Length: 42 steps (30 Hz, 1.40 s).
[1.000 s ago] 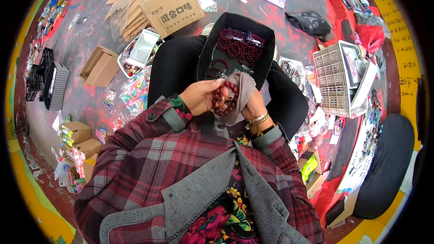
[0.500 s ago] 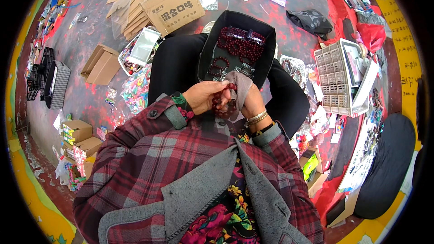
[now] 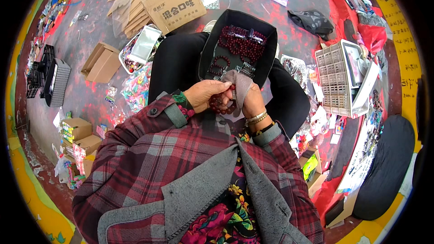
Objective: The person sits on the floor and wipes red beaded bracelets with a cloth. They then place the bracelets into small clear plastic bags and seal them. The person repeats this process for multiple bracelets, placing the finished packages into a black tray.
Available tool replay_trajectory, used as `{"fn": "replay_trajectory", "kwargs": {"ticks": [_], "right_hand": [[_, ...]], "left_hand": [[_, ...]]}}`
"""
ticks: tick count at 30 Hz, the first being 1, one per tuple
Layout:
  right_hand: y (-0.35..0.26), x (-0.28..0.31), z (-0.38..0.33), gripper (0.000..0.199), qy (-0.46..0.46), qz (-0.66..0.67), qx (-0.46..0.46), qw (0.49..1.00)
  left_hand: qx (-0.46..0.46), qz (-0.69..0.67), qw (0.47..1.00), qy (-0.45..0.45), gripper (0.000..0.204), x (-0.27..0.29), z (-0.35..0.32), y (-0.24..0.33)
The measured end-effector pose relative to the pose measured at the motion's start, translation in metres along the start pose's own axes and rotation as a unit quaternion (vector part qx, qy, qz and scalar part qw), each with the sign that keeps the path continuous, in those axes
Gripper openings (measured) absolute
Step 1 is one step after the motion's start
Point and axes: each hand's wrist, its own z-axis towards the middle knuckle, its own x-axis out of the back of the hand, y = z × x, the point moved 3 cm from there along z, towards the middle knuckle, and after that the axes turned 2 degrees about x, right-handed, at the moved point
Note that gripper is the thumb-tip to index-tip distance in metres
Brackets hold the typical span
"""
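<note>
A dark red bead bracelet (image 3: 218, 104) hangs from the closed fingers of my left hand (image 3: 203, 95). My right hand (image 3: 253, 101) is closed on a grey-brown cloth (image 3: 241, 83), which drapes over its fingers and meets the beads at the fingertips of both hands. Part of the bracelet is hidden behind the fingers and cloth. Just beyond my hands, on my lap, sits a black box (image 3: 206, 53) with more dark red bead strings (image 3: 239, 44), some under clear plastic. A single bead bracelet (image 3: 220, 64) lies apart near the box's left side.
Flattened cardboard and a carton (image 3: 174, 7) lie at the far left, with a small open carton (image 3: 100, 62) nearer. A white tray (image 3: 143, 44) stands by my left knee. To the right is a beige plastic crate (image 3: 333, 79); a black bag (image 3: 311, 22) lies beyond it.
The bead bracelet has shifted slightly in my fingers, its loop hanging a bit differently below the cloth. My hands stay in nearly the same place.
</note>
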Motion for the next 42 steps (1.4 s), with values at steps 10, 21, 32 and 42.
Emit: {"fn": "replay_trajectory", "kwargs": {"ticks": [10, 21, 32, 42], "right_hand": [[-0.003, -0.005, -0.003, 0.016, -0.043, -0.016, 0.08, 0.996], [-0.002, -0.002, 0.003, 0.017, -0.123, 0.027, 0.038, 0.991], [0.004, 0.003, 0.002, 0.018, 0.039, 0.055, 0.031, 0.997], [0.003, -0.004, 0.001, 0.013, -0.073, 0.007, 0.051, 0.996]], "left_hand": [[-0.02, -0.012, 1.0, 0.002, 0.032, -0.007, -0.003, 0.007], [-0.073, -0.04, 0.996, 0.016, 0.031, -0.005, -0.002, 0.009], [-0.026, 0.03, 0.999, -0.003, 0.033, -0.004, 0.001, 0.001], [-0.048, -0.001, 0.999, 0.011, 0.036, -0.005, -0.002, 0.007]]}}
